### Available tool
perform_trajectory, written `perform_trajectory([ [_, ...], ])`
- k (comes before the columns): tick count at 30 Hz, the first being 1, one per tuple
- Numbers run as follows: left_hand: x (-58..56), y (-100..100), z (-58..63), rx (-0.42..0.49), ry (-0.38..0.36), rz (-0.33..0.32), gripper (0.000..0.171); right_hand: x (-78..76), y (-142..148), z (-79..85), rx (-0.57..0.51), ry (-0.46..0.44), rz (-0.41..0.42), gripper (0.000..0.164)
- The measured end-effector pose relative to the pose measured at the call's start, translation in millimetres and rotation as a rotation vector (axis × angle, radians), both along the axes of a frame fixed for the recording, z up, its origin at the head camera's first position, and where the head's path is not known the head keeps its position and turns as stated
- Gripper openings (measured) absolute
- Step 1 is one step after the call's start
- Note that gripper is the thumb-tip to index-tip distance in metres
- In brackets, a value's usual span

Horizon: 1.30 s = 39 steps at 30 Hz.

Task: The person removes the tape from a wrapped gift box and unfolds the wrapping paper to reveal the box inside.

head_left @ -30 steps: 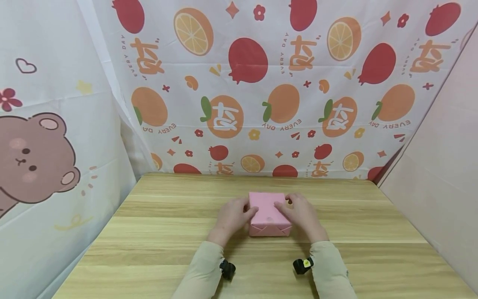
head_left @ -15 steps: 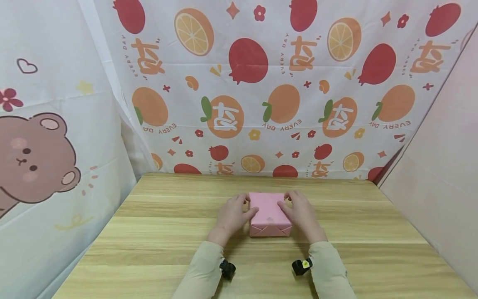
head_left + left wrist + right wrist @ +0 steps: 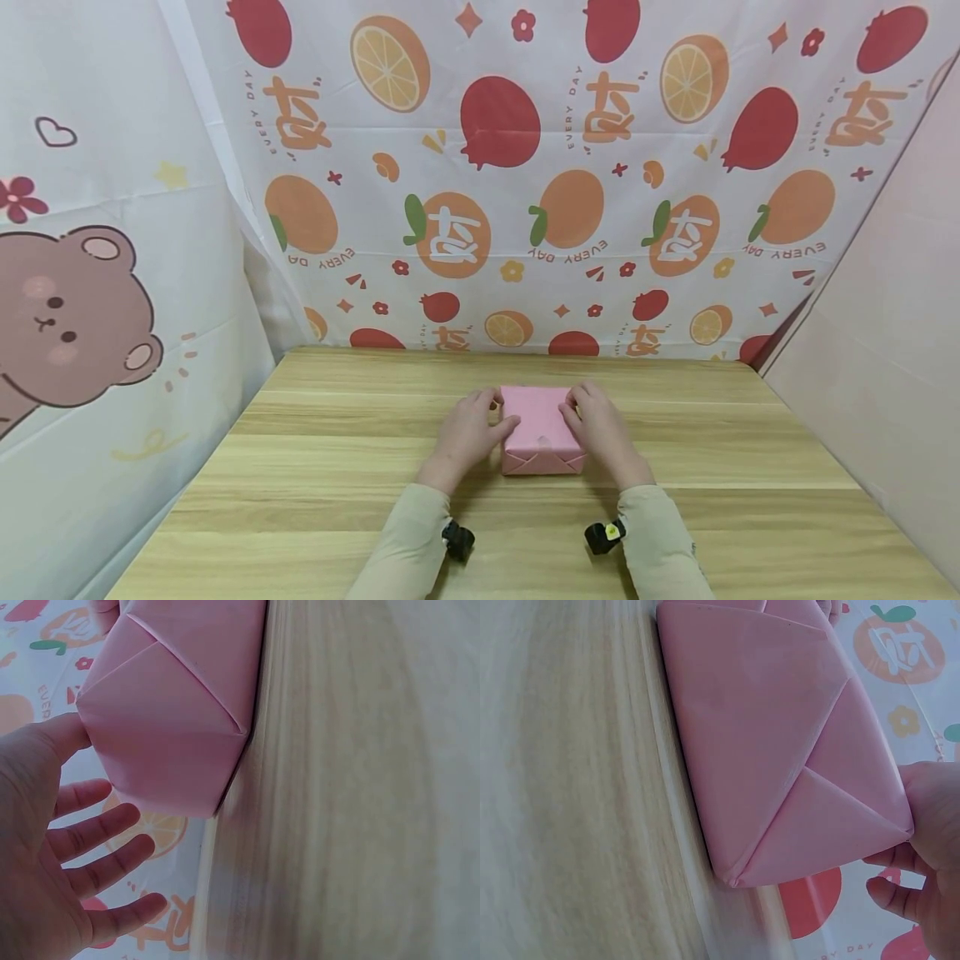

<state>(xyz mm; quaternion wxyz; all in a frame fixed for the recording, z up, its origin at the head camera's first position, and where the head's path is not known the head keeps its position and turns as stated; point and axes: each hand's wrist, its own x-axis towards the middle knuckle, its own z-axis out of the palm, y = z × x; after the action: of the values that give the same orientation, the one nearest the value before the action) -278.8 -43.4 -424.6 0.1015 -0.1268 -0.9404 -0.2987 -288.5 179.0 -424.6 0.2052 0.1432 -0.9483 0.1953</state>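
Note:
A pink paper-wrapped box (image 3: 536, 421) lies flat on the wooden table, its folded end facing the wearer. My left hand (image 3: 465, 433) is at its left side, thumb on the top edge. In the left wrist view that hand (image 3: 45, 832) has its fingers spread and nearly straight beside the box (image 3: 165, 742). On the other side, my right hand (image 3: 603, 429) rests its thumb at the top right edge, fingertips by the back corner. The right wrist view shows this hand (image 3: 937, 847) at a box corner (image 3: 855, 817), fingers loosely bent, partly hidden behind the box.
The wooden table (image 3: 330, 492) extends around the box. A fruit-print curtain (image 3: 525, 208) hangs at its back edge, a bear-print curtain (image 3: 187, 333) at the left and a plain pale curtain (image 3: 877, 333) at the right. Small black cameras (image 3: 457, 542) sit on both wrists.
The right hand has shifted slightly, its fingers moving in against the back right corner and its thumb back toward the right edge. Left hand and box stay practically still.

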Motion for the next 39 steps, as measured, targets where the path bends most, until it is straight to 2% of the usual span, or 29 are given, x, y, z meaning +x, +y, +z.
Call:
perform_trajectory([
  [10,-1.2,0.1,-1.6,0.036,-0.022,-0.003,0.038,0.8,6.0,1.5,-0.042,0.023,-0.053,0.016],
  [16,-2.3,0.9,-4.2,0.063,-0.024,-0.012,0.036,-0.6,13.2,1.0,-0.054,-0.023,-0.078,0.015],
  [23,-1.9,1.2,-4.7,0.083,-0.028,-0.012,0.035,-1.9,22.7,-0.3,-0.048,-0.017,-0.111,0.012],
  [39,1.9,2.4,-3.9,0.115,-0.04,-0.015,0.039,-0.2,32.5,2.1,-0.068,-0.097,-0.119,0.013],
])
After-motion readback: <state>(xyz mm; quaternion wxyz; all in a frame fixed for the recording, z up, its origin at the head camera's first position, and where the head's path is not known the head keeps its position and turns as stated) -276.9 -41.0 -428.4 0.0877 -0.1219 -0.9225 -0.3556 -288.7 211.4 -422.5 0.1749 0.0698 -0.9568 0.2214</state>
